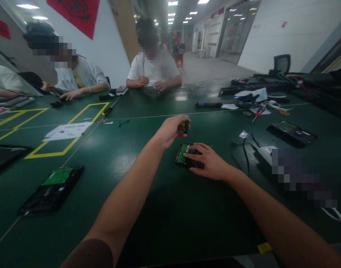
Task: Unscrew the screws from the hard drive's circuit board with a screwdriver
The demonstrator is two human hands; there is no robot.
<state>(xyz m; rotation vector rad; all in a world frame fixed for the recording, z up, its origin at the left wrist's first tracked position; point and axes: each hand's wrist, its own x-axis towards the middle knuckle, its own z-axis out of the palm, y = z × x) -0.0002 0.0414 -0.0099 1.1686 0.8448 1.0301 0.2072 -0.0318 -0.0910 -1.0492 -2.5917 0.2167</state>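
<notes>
My left hand (173,130) is closed around a small dark block (183,127) with yellow and red markings, held just above the table. Fingers cover part of it, so I cannot tell its exact kind. Below it lies a black hard drive (181,155) with its green circuit board facing up. My right hand (206,160) spans the right part of this drive, thumb at the near edge and fingers over the top and far side. The drive rests on the green table (170,223).
Circuit-board devices lie at left (51,190) and right (292,133). A white-ended power strip (268,150) with a dark cable, partly blurred, lies right. Farther back are a screwdriver (257,114), a dark cylinder (208,105) and a paper sheet (68,131). Several people sit opposite.
</notes>
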